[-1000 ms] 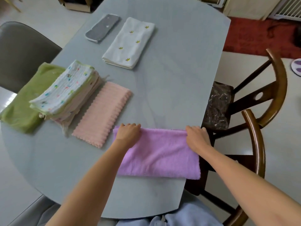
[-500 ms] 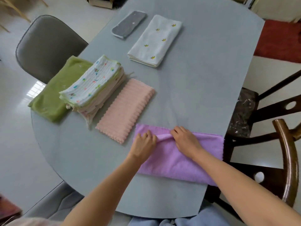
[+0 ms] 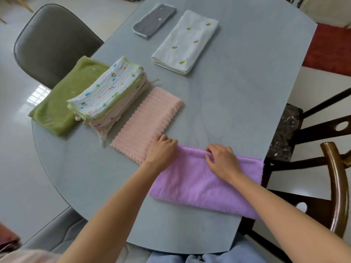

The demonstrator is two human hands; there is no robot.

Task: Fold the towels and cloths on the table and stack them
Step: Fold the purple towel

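Now | both hands (image 3: 161,151) (image 3: 223,161) pinch fluffy purple towel's (image 3: 205,188) far edge | folded oblong

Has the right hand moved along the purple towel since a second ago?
Yes. The right hand slid from the purple towel's end by the table edge toward its middle, closer to the left hand.

There is a single view, from a camera worn on the person's head. It looks forward and steeply down onto the grey table (image 3: 237,103) from above its near rounded end, close enough that both forearms run in from the bottom edge. The table fills most of the picture and stretches away toward the top. Floor shows left of the table, and wooden chairs (image 3: 334,186) stand right of it. The wide lens bends the table's edges.
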